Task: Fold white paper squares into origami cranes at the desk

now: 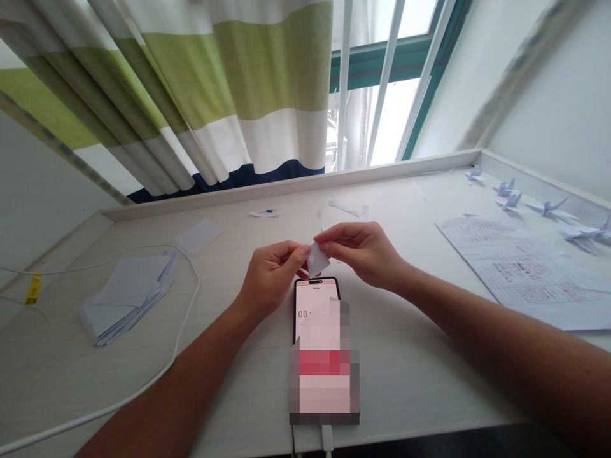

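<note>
A small folded piece of white paper (318, 261) is held up between my two hands, just above the top end of a phone (316, 305). My left hand (274, 273) pinches its left edge between thumb and fingers. From the other side, my right hand (363, 251) grips the upper right corner with thumb and forefinger. Lit up and lying flat, the phone has a cable plugged into its lower end, and part of its screen is blurred out. Some fingertips behind the paper are hidden.
Folded paper cranes (508, 200) stand at the far right beside a written sheet (520, 261). A stack of white paper (131, 296) lies left, near a white cable (198, 280) and a loose sheet (200, 235). Paper scraps (344, 207) lie behind my hands. A raised rim (286, 183) edges the desk.
</note>
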Tool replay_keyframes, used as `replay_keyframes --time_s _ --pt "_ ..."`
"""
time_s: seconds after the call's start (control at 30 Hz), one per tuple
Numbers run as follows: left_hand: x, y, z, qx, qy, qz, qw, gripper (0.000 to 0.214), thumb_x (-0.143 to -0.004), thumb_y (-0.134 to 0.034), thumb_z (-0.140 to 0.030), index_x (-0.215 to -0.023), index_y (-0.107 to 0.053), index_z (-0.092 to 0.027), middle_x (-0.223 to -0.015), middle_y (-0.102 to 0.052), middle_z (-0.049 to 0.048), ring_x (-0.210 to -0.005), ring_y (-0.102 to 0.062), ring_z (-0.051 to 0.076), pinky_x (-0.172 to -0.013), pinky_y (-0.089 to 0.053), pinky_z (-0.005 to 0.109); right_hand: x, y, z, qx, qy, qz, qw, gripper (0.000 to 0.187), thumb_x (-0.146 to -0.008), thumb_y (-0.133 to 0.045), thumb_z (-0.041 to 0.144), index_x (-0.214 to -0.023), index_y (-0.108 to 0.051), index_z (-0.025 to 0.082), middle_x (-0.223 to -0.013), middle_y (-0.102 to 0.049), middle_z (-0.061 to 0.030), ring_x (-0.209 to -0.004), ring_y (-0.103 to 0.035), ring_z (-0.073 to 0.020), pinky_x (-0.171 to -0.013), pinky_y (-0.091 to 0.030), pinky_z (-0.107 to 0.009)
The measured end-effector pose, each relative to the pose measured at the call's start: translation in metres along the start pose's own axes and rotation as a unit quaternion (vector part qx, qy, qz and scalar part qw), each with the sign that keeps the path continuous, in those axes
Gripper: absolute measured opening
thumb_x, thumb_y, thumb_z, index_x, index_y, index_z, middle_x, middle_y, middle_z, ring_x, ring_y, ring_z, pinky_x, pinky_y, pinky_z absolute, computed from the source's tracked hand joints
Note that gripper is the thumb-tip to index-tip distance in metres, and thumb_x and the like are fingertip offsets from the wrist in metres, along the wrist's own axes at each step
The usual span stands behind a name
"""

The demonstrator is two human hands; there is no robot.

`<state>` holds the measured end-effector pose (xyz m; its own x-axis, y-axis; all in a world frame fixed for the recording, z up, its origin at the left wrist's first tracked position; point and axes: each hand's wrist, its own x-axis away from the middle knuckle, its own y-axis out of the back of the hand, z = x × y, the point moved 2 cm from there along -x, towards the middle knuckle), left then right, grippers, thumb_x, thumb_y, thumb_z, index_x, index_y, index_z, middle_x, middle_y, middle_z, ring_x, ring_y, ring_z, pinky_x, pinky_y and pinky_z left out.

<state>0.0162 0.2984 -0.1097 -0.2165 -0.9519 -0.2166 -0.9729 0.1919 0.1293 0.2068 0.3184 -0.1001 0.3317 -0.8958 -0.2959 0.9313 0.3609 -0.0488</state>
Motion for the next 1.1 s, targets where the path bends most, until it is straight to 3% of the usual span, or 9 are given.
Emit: replay_keyframes --time_s 0.23,0.5,0.7,0.9,1.1 --pt "0.0043 -0.0018 -0.0012 -0.067 -0.001 -0.01 0.998 0.037 -0.104 -0.058 -0.046 -0.085 -0.07 -0.017 -0.07 -0.073 0.0022 -0.067 -0.075 0.017 -0.061 -0.056 0.024 -0.0002 -0.0007 -0.0006 -0.005 -0.004 -0.012 1.0 0.013 -0.082 -0.085 0.026 -0.093 -0.084 0.019 -0.087 -0.082 -0.0041 -0.081 -0.076 -0.0179 -0.078 -0.065 -0.036" --pt "0.0038 -0.0043 -0.0003 -0.031 0.017 -0.012 0.999 0.033 -0.095 -0.073 -0.048 -0.089 -0.075 -0.016 -0.075 -0.077 0.0036 -0.07 -0.077 0.018 -0.063 -0.06 0.025 -0.001 -0.0012 0.0015 0.013 -0.01 -0.042 0.999 0.011 -0.081 -0.083 0.023 -0.09 -0.084 0.018 -0.083 -0.081 -0.0038 -0.075 -0.074 -0.0164 -0.074 -0.063 -0.034" --pt "0.0041 -0.0052 -0.0043 -0.042 0.007 -0.03 0.999 0.037 -0.099 -0.067 -0.049 -0.097 -0.079 -0.014 -0.083 -0.082 0.0088 -0.071 -0.077 0.019 -0.06 -0.059 0.027 -0.0003 -0.003 0.0007 0.008 -0.007 -0.038 0.999 0.014 -0.081 -0.085 0.026 -0.093 -0.084 0.018 -0.081 -0.08 -0.0036 -0.074 -0.073 -0.0165 -0.074 -0.064 -0.035" --pt "0.0044 -0.0032 -0.0052 -0.035 0.02 -0.04 0.998 0.039 -0.094 -0.073 -0.053 -0.094 -0.078 -0.014 -0.076 -0.08 0.0083 -0.064 -0.075 0.019 -0.059 -0.058 0.027 0.0013 -0.0067 0.0021 -0.005 0.0 -0.047 0.999 0.015 -0.08 -0.088 0.028 -0.092 -0.083 0.02 -0.083 -0.08 -0.003 -0.076 -0.075 -0.0173 -0.08 -0.067 -0.039" --pt "0.0007 -0.0021 -0.0083 0.007 0.03 -0.019 0.999 0.032 -0.091 -0.075 -0.048 -0.086 -0.078 -0.016 -0.083 -0.08 0.0068 -0.074 -0.077 0.02 -0.06 -0.06 0.027 0.0017 -0.0062 0.0015 0.001 0.005 -0.04 0.999 0.02 -0.08 -0.089 0.033 -0.092 -0.084 0.019 -0.087 -0.082 -0.0053 -0.08 -0.077 -0.0202 -0.08 -0.068 -0.04"
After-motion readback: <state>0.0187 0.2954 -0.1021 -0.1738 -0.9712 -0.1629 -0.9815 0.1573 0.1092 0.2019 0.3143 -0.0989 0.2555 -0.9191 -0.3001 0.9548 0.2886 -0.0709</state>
